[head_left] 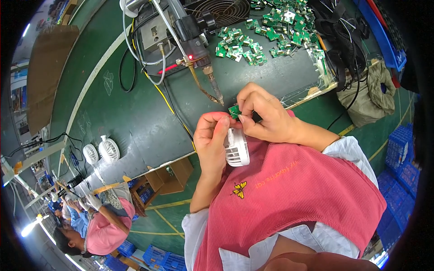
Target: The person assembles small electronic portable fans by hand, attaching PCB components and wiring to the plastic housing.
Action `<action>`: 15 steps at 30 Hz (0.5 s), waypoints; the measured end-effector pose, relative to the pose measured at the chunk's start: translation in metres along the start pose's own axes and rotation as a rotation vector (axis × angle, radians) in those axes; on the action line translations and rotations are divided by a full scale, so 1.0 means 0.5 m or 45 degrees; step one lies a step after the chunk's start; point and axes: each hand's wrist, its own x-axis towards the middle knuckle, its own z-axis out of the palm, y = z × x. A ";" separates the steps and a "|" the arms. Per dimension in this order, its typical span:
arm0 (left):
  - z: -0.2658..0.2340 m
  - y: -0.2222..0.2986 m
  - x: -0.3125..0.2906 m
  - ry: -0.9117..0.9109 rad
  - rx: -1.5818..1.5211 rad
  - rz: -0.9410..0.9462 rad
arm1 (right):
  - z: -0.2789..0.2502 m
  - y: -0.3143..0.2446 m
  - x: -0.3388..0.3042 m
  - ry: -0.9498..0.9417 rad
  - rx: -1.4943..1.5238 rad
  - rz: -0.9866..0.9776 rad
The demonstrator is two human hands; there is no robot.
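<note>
Close to my chest, my left hand (212,135) is closed around a small white fan head (237,151) with a slotted cage, its thumb and forefinger pinched at the top. A small green circuit board (234,111) sits just above the fan, between my two hands. My right hand (260,110) grips that board with thumb and fingers; part of it is hidden behind them. Right above my hands points the tip of a soldering iron (216,88), fixed to a stand, with a thin feed tube (202,85) beside it. Tip and board look apart.
Loose green circuit boards (271,34) lie in heaps at the bench's far right, beside a black fan grille (221,11). Two white fan heads (108,150) stand on the bench at left. Cables (169,106) cross the dark bench top. At lower left another person (106,226) works.
</note>
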 end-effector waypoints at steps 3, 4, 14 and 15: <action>0.002 0.003 0.003 0.006 0.037 0.008 | 0.000 0.001 0.003 0.001 -0.006 -0.017; 0.003 0.004 0.004 0.008 0.055 0.011 | 0.000 0.001 0.005 -0.004 -0.013 -0.026; 0.006 0.003 0.013 0.049 0.103 0.028 | -0.001 0.004 0.014 -0.024 -0.023 -0.059; 0.007 0.003 0.014 0.049 0.103 0.028 | -0.001 0.005 0.015 -0.024 -0.023 -0.059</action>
